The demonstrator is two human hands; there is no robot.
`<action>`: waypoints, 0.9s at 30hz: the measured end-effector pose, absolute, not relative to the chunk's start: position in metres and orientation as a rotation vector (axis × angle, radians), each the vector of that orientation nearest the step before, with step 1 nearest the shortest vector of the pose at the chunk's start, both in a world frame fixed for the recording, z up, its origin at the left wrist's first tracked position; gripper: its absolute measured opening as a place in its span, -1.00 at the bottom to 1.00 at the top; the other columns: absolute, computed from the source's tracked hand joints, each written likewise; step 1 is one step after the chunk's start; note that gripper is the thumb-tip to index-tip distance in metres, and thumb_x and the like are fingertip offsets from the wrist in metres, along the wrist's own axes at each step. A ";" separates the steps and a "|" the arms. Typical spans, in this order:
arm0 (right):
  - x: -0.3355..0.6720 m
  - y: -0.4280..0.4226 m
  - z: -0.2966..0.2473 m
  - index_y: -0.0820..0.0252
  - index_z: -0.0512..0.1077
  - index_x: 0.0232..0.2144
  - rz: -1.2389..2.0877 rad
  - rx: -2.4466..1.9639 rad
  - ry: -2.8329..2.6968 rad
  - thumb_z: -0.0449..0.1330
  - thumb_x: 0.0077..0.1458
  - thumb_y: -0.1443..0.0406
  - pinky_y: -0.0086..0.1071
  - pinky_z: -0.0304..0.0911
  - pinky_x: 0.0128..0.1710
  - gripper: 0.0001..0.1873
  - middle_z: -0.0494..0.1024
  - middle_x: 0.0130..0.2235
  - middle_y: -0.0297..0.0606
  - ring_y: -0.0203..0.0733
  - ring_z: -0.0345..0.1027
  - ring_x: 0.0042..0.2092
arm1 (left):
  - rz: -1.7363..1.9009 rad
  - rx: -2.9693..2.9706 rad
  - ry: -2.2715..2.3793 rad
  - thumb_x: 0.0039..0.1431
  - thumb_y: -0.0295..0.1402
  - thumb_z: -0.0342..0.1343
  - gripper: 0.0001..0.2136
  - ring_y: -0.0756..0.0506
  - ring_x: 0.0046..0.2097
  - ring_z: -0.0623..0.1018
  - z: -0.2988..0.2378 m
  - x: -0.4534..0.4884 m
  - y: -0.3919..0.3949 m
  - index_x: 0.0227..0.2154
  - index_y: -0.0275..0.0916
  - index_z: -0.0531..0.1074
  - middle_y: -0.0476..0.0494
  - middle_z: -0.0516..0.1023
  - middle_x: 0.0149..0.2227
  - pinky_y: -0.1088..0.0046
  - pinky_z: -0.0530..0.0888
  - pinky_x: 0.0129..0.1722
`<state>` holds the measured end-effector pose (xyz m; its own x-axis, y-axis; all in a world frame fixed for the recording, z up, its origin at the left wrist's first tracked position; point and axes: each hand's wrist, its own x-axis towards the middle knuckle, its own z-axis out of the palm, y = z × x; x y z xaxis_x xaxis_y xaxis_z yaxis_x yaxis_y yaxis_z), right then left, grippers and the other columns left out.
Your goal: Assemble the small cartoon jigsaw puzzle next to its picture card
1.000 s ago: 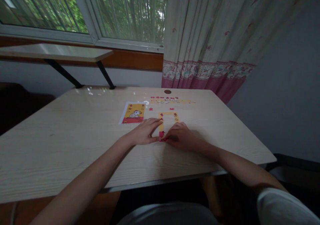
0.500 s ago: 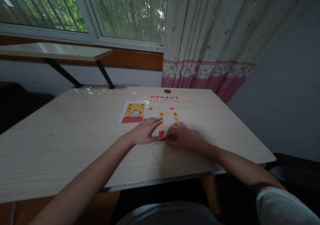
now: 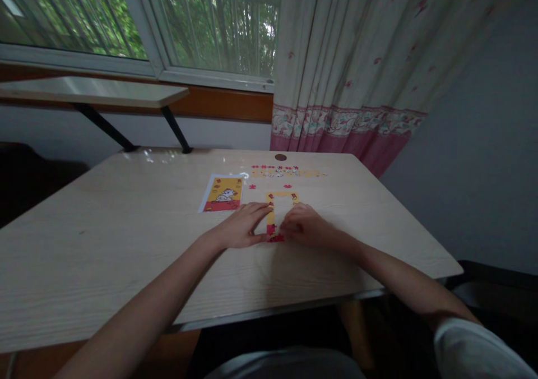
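Observation:
A partly joined jigsaw frame [image 3: 270, 229], yellow with red at its near end, lies on the table between my hands. My left hand [image 3: 240, 226] rests flat with thumb and fingers apart. Its fingertips touch the frame's left side, and the thumb lies by the red corner. Over the lower right of the frame is my right hand [image 3: 309, 226], its fingers curled together; whatever may be in them is hidden. That hand also covers much of the frame's right side. Two loose red puzzle pieces, a left one [image 3: 252, 186] and a right one [image 3: 287, 186], lie beyond the frame.
A picture card [image 3: 225, 194] of a white bird on yellow and red lies left of the frame. Farther back are rows of loose puzzle pieces [image 3: 290, 172] and a round dark disc [image 3: 281, 157]. A raised shelf [image 3: 105, 90] stands at the back left of the table [image 3: 138, 244].
My right hand has lifted its fingertips slightly from the frame's near edge, showing more of the red strip there. My left hand stays in place. The view has tilted a little.

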<state>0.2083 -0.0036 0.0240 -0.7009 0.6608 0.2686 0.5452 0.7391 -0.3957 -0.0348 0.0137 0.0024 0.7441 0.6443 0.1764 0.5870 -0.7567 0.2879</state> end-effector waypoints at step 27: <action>0.253 0.108 0.005 0.26 0.51 -0.42 0.364 -1.384 -2.231 0.23 -0.03 0.34 -0.45 0.17 -0.34 -0.91 0.55 -0.40 -0.26 -0.29 0.35 -0.36 | 0.454 2.728 0.947 0.16 -0.10 0.06 -0.44 -0.29 0.17 0.29 0.001 -0.037 0.015 0.15 -0.26 0.14 -0.38 0.25 0.17 0.11 0.30 0.09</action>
